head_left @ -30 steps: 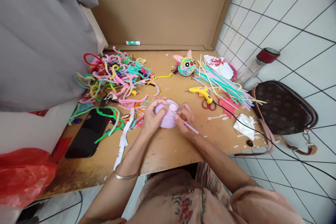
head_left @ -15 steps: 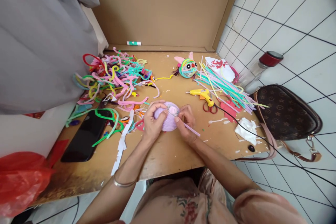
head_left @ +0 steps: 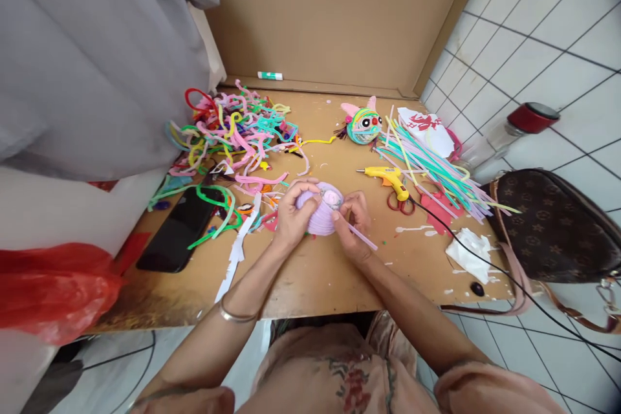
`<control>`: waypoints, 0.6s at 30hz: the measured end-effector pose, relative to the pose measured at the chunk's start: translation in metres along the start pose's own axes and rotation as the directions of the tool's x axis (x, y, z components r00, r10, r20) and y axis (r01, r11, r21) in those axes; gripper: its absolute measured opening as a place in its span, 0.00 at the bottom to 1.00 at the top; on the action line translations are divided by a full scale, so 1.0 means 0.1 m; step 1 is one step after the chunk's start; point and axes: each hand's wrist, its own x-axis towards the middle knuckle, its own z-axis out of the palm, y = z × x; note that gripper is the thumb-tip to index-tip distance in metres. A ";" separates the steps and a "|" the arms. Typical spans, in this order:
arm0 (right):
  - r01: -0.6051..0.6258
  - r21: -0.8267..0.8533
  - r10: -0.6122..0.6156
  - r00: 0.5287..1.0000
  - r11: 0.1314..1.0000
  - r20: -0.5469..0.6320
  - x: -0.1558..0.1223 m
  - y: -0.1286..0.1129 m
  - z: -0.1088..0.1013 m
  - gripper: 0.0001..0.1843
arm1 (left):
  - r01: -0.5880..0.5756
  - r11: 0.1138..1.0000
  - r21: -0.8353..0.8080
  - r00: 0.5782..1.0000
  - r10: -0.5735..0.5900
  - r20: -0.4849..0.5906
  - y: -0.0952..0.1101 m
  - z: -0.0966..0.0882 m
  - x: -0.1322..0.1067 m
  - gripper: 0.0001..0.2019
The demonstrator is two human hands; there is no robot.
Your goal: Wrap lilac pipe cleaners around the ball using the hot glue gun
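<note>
Between my hands is a ball wound with purple pipe cleaner [head_left: 320, 218], its coils leaving a pale pinkish patch uncovered near the top right. My left hand [head_left: 297, 213] is closed around the ball's left side, thumb on the coils. At the ball's right edge, my right hand [head_left: 353, 226] pinches a purple pipe cleaner [head_left: 365, 239], whose loose end sticks out down to the right. Beyond them lies a yellow hot glue gun [head_left: 388, 180] with red-handled scissors [head_left: 400, 203] partly under it. Farther back sits a finished-looking striped ball figure [head_left: 363, 125] with pink ears and eyes.
A tangled heap of coloured pipe cleaners [head_left: 242, 129] covers the back left, near a black phone [head_left: 177, 233]. Straight pipe cleaners [head_left: 431, 168] lie at right, beside a brown handbag [head_left: 557, 226] and a clear red-lidded bottle [head_left: 514, 129]. A black cord [head_left: 466, 242] crosses the right side.
The camera view has shifted, so the whole table appears farther right. Both hands keep their hold on the ball and pipe cleaner, with hardly any visible change.
</note>
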 end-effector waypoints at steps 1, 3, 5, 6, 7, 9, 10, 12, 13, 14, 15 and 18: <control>0.003 -0.004 -0.003 1.000 1.000 0.001 0.00 0.00 0.00 0.11 | 0.001 1.000 -0.005 1.000 -0.001 0.007 0.00 0.00 0.00 0.05; 0.011 -0.012 -0.011 1.000 1.000 0.006 0.01 0.00 0.00 0.11 | 0.013 1.000 -0.025 1.000 -0.013 0.008 0.00 0.00 0.01 0.05; 0.022 -0.024 -0.022 1.000 0.999 0.009 0.02 -0.01 0.00 0.12 | 0.023 0.999 -0.044 1.000 -0.023 0.009 0.01 0.00 0.01 0.05; 0.026 -0.031 -0.026 1.000 0.999 0.008 0.02 -0.02 0.00 0.12 | 0.027 0.998 -0.051 1.000 -0.027 0.011 0.01 0.00 0.01 0.06; 0.029 -0.039 -0.028 1.000 0.999 0.007 0.03 -0.02 -0.01 0.12 | 0.030 0.998 -0.054 0.999 -0.030 0.015 0.01 0.00 0.01 0.06; 0.032 -0.060 -0.031 0.999 0.998 0.009 0.03 -0.02 -0.01 0.13 | 0.032 0.998 -0.054 0.999 -0.030 0.026 0.00 0.00 0.01 0.06; 0.032 -0.068 -0.031 0.999 0.997 0.014 0.03 -0.02 -0.01 0.13 | 0.028 0.998 -0.054 0.999 -0.027 0.031 -0.01 -0.01 0.02 0.06; 0.034 -0.070 -0.032 0.999 0.997 0.019 0.03 -0.02 -0.01 0.13 | 0.019 0.998 -0.058 0.999 -0.017 0.035 -0.02 -0.01 0.02 0.06; 0.031 -0.066 -0.030 0.999 0.997 0.019 0.03 -0.02 -0.02 0.13 | 0.016 0.998 -0.064 0.999 -0.014 0.034 -0.03 -0.01 0.02 0.07; 0.026 -0.062 -0.025 1.000 0.998 0.018 0.03 -0.02 -0.02 0.13 | 0.012 0.997 -0.071 0.999 -0.009 0.031 -0.03 -0.01 0.02 0.08; 0.020 -0.061 -0.019 1.000 0.998 0.019 0.03 -0.02 -0.02 0.13 | 0.006 0.997 -0.075 1.000 -0.005 0.026 -0.02 -0.01 0.02 0.10; 0.002 -0.070 -0.001 1.000 0.998 0.024 0.03 -0.03 -0.01 0.13 | -0.005 0.998 -0.066 1.000 0.007 0.024 -0.01 0.00 0.03 0.15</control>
